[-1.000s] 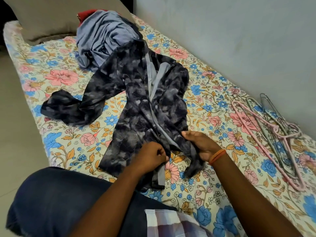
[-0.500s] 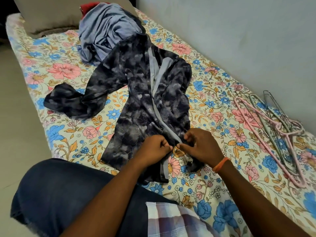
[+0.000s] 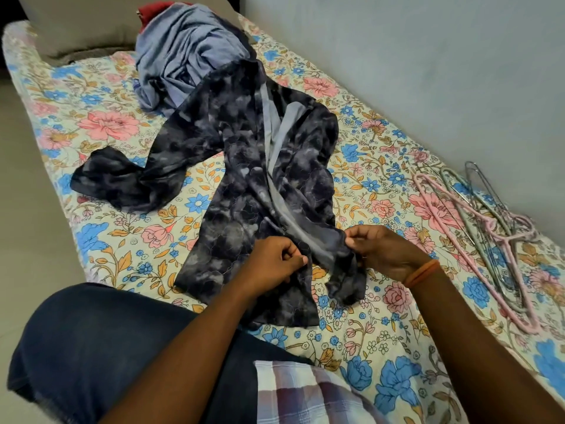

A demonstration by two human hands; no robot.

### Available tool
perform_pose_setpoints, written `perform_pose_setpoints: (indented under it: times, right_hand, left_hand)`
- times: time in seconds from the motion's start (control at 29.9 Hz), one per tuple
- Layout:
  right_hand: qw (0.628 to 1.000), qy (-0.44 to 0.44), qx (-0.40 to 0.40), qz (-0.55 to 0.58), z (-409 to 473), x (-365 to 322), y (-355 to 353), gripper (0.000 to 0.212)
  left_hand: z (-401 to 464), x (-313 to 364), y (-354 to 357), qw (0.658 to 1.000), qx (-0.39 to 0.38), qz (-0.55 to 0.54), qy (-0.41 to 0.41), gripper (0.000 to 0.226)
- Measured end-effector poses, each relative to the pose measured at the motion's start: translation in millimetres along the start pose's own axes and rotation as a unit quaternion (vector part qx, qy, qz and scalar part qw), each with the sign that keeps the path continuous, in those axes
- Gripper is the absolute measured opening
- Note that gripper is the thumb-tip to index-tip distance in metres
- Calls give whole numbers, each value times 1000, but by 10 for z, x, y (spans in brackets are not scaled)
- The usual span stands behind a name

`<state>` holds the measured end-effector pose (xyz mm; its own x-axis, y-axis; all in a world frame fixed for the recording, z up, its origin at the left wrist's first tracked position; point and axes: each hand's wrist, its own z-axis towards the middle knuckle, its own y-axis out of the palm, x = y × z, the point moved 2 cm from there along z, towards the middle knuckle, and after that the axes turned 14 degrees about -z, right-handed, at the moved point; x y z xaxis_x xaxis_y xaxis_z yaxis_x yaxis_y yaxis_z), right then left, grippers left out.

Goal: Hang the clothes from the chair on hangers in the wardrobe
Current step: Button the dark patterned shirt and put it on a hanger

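Along the bed's left edge the floral sheet [image 3: 91, 123] lay bare beside the floor, giving open room there. A dark sleeve of the patterned shirt [image 3: 244, 185] trailed toward that edge, while the body of the shirt lay spread along the middle of the bed. Beyond it, near the far end, a heap of blue-grey clothes [image 3: 186, 59] sat with something red [image 3: 151, 12] mostly hidden behind it, next to a pillow [image 3: 76, 29] cut off at the top. The left hand [image 3: 270, 266] had its fingers curled, pinching the shirt's near hem. The right hand [image 3: 388, 250] pinched the other front edge just beside it, with the grey placket stretched between the two. An orange band [image 3: 423, 272] circled the right wrist. Toward the bed's right edge, close to the wall [image 3: 428, 56], lay a tangle of pink and metal hangers [image 3: 489, 228]; how many could not be made out. A knee in dark trousers [image 3: 91, 347] rested on the bed's near corner
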<state>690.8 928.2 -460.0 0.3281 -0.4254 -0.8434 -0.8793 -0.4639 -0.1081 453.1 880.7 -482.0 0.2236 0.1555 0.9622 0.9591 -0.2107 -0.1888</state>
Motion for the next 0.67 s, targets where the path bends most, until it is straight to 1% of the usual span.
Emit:
perform_pose_setpoints:
  times: [0.03,0.07,0.1,0.13,0.17,0.23,0.3,0.33,0.37,0.4,0.47,0.5,0.53,0.67]
  right_hand:
    - [999,8,-17,44,23,53,37,43]
    - [995,16,-32,88,35,102,83,47]
    - [991,23,-33,125,33,131,130,37]
    - [987,30,-32,155,13,127,193,21]
    - [981,38,-24,190,16,129,226,19]
    - [971,52,2,231,14,100,272,29]
    - [970,53,27,238,10,46,293,33]
    - [974,48,39,217,11,26,303,38]
    - [985,39,52,162,20,16,300,41]
    - [993,29,75,91,25,-2,300,35]
    - [988,10,147,-38,23,-8,292,11]
    - [981,0,180,-76,13,-6,273,8]
    - [976,-15,195,-101,-17,-22,272,9]
    - [963,-79,175,-190,-236,-110,188,15]
  left_hand:
    - [-2,-9,3,1000,0,-2,-4,17]
    - [-5,-18,7,1000,0,-3,-6,17]
    - [-7,-24,9,1000,1,-3,-6,16]
    - [-11,-28,12,1000,2,0,-4,16]
    - [-15,-24,16,1000,4,3,-1,16]
    - [-23,-11,27,1000,7,6,5,17]
    - [-28,9,39,1000,11,10,13,18]
    - [-31,17,42,1000,13,11,17,18]
    - [-32,24,45,1000,15,11,19,18]
    - [-31,25,45,1000,16,10,19,18]
    - [-37,20,40,1000,21,7,18,18]
    - [-38,19,37,1000,23,5,18,18]
    - [-44,14,33,1000,26,2,17,18]
    - [-67,35,34,999,34,3,21,18]
